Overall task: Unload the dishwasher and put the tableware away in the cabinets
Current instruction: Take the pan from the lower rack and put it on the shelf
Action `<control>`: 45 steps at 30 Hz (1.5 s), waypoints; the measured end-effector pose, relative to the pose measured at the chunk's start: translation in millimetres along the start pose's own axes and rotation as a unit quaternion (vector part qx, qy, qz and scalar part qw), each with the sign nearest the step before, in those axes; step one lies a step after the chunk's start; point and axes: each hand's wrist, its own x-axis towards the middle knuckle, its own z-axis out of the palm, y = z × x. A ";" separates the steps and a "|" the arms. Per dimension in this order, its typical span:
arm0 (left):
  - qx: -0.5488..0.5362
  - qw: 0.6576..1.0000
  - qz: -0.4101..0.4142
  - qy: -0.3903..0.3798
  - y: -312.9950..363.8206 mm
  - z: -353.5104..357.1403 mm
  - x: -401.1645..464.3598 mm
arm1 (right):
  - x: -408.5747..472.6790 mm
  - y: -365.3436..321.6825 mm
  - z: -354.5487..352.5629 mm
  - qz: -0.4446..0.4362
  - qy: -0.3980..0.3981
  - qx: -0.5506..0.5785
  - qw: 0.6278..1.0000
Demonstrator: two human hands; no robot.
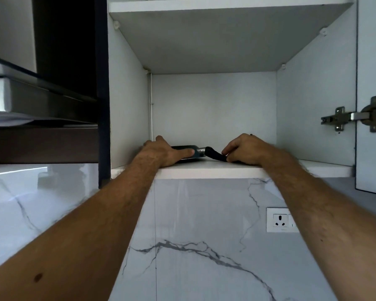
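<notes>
A dark flat pan [183,148] lies on the lower shelf [208,171] of an open white wall cabinet, toward the shelf's left side. Its black handle [215,154] points right and toward me. My left hand [163,152] lies over the pan's left part with the thumb stretched along its rim. My right hand [246,149] grips the end of the handle with curled fingers. Most of the pan's body is hidden behind my left hand.
The upper shelf [226,6] spans the cabinet above. The open cabinet door [372,105] with its metal hinge [343,118] stands at the right. A dark range hood [41,101] juts out at the left. Below are a marble backsplash and a wall socket [280,220].
</notes>
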 end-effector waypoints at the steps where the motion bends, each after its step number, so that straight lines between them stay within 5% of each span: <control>1: 0.008 1.000 0.005 0.012 0.7 -0.5 -2.7 | -0.3 0.2 -0.4 -0.002 -0.001 0.003 1.000; 6: 0.008 0.996 0.071 0.061 0.9 -2.2 -7.9 | -6.2 -2.6 -2.6 -0.010 0.010 -0.014 1.000; 13: 0.014 0.979 0.160 0.122 0.7 -1.6 -10.3 | -14.2 -1.3 -6.4 -0.027 0.141 -0.006 0.990; 20: 0.001 0.991 0.120 0.066 2.8 -1.0 -16.7 | -38.9 6.6 -19.8 -0.014 0.199 -0.088 0.976; 27: -0.035 0.973 0.208 0.093 5.1 -11.8 -28.6 | -99.3 8.0 -33.7 0.014 0.211 -0.126 0.969; 35: -0.094 0.896 0.309 0.304 11.7 -15.8 -111.2 | -175.1 -25.8 -67.0 0.067 0.209 -0.213 0.952; 45: -0.046 0.898 0.380 0.218 10.1 -30.8 -197.5 | -282.7 -84.6 -101.9 0.098 0.255 -0.294 0.916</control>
